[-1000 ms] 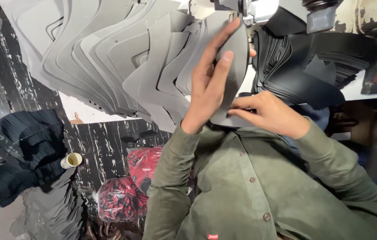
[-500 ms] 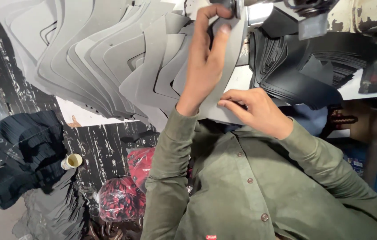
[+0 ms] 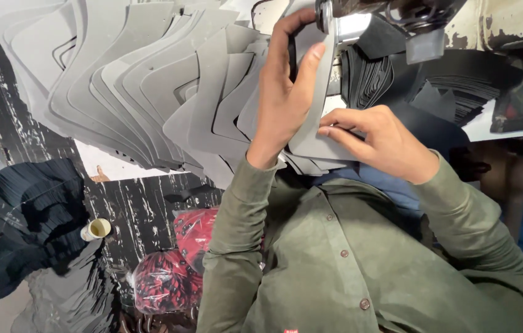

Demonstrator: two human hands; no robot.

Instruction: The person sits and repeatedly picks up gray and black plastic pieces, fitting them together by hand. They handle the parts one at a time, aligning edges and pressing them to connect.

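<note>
- Head view, the work: the left hand (image 3: pixel 286 92) lies flat and open on a grey cut piece (image 3: pixel 320 117), its fingers spread long and the thumb pressing the piece close to the metal machine head (image 3: pixel 360 21) above.
- Head view, the other hand: the right hand (image 3: pixel 385 145) pinches the lower edge of the same grey cut piece with curled fingers, near the person's green shirt (image 3: pixel 335 259).
- Where the piece is: it stands between both hands, with its top end under the shiny part of the machine head, just beside the big fan of grey pieces (image 3: pixel 132 86).
- To do this step well, I judge that the piece must stay flat and tight, the left hand guiding and the right hand only feeding, and the fingertips must stay away from the metal part.
- Containers: a clear bag (image 3: pixel 166 287) below holds red and black patterned material; a second red and black bundle (image 3: pixel 196 231) is next to it, and I cannot tell if it is in a bag.
- A small cream-coloured spool (image 3: pixel 96 229) lies against a stack of black pieces (image 3: pixel 20 216); what is inside it I cannot tell.
- More black pieces (image 3: pixel 459 92) lie on the white counter (image 3: pixel 489 126) at the right.
</note>
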